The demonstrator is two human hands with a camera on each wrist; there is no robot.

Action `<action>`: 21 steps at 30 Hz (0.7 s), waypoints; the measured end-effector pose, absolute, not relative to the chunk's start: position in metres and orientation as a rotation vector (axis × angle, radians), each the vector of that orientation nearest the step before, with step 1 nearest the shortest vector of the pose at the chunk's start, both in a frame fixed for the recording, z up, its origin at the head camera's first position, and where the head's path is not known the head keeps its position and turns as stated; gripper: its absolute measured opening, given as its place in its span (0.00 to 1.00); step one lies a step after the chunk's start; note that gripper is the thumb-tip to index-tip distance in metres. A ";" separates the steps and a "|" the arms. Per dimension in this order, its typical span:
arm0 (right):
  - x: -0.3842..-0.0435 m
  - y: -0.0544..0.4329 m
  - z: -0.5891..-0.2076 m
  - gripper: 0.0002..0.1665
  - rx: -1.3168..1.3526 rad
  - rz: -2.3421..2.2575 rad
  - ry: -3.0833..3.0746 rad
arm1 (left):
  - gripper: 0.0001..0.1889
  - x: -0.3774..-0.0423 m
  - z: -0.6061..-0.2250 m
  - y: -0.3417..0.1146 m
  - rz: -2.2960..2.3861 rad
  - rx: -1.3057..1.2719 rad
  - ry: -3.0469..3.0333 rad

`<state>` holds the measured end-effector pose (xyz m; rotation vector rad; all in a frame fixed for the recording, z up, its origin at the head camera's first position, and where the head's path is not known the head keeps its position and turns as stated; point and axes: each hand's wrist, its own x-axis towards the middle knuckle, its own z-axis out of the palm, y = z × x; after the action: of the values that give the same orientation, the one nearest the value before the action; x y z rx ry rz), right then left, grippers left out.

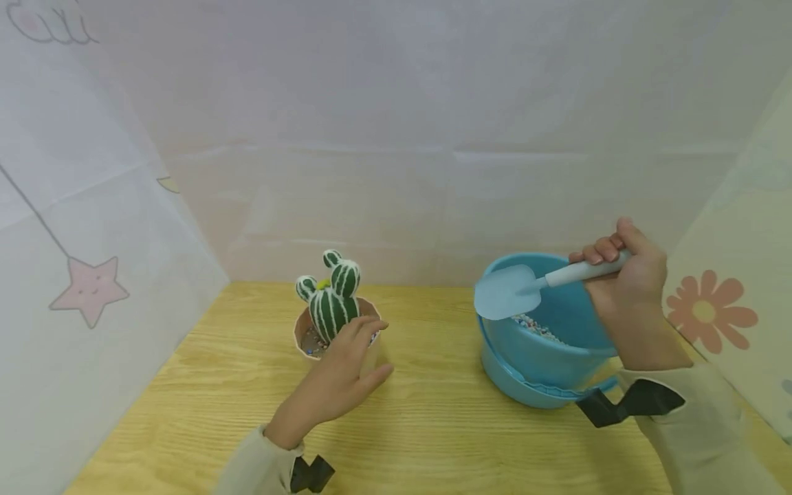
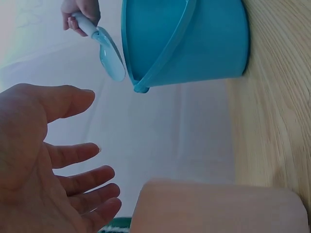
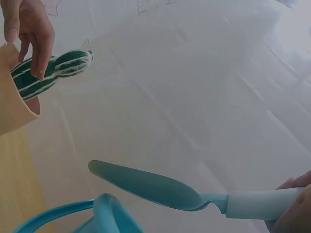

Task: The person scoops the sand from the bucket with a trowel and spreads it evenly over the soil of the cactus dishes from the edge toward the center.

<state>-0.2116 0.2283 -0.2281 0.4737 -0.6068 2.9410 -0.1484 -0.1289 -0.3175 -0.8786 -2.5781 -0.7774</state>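
My right hand (image 1: pixel 640 275) grips the white handle of a light blue trowel (image 1: pixel 509 292), holding it above the rim of a blue bucket (image 1: pixel 532 357). Small multicoloured pebbles (image 1: pixel 537 328) show inside the bucket. On the left stands a peach-coloured pot (image 2: pixel 218 208) with a green cactus (image 1: pixel 334 313) striped in white. My left hand (image 1: pixel 343 371) is over the near right side of that pot, fingers extended and spread in the left wrist view, holding nothing. Some of the pot is hidden behind it in the head view. More small pebbles (image 1: pixel 311 352) lie around the cactus.
A wooden table (image 1: pixel 427 412) bears both pot and bucket. The bucket's handle (image 2: pixel 167 51) hangs down its side. White cloth (image 1: pixel 402 172) rises behind the table, with printed cloth at both sides showing a pink star (image 1: pixel 91 289) and an orange flower (image 1: pixel 711 313).
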 end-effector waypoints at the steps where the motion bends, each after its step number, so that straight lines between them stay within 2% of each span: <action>1: -0.211 0.231 -0.227 0.22 0.474 2.946 -0.594 | 0.28 -0.150 -0.317 -0.126 -0.788 -0.885 -2.584; 10: -0.209 0.249 -0.221 0.22 0.473 2.951 -0.589 | 0.31 -0.159 -0.314 -0.105 -0.865 -0.881 -2.620; 21: -0.210 0.269 -0.220 0.22 0.403 2.918 -0.668 | 0.30 -0.173 -0.308 -0.080 -0.938 -0.943 -2.636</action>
<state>-0.2105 0.2692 -0.2199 0.4030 -0.6684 2.9179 -0.1727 -0.0800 -0.3082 -0.9432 -2.6364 -0.9377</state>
